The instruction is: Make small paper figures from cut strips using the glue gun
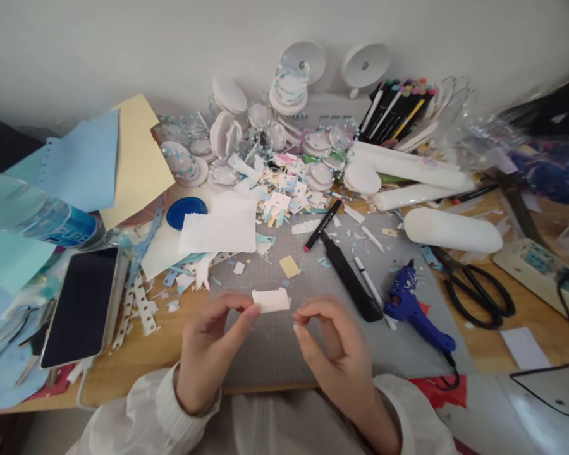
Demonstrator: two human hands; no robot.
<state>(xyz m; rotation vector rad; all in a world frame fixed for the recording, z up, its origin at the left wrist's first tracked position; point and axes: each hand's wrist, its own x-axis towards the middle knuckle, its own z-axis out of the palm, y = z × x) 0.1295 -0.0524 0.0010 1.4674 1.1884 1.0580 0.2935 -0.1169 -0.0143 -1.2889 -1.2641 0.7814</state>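
Note:
Between the thumb and forefinger of my left hand (218, 344) is a small pale strip of paper (272, 301), held by its left end above the grey cutting mat (265, 363). My right hand (336, 351) is just right of the strip, apart from it, with thumb and fingertips brought close in a pinch. Anything between those fingertips is too small to make out. Beyond the strip lies a small yellow paper square (289, 266). A black-handled cutter (353, 278) and a thin white pen (368, 281) lie past my right hand.
A blue glue gun (415, 309), black scissors (478, 291) and a white roll (452, 230) lie on the right. Paper scraps (284, 189) and round white ornaments (227, 136) crowd the back. A phone (81, 306) and a water bottle (38, 212) are on the left.

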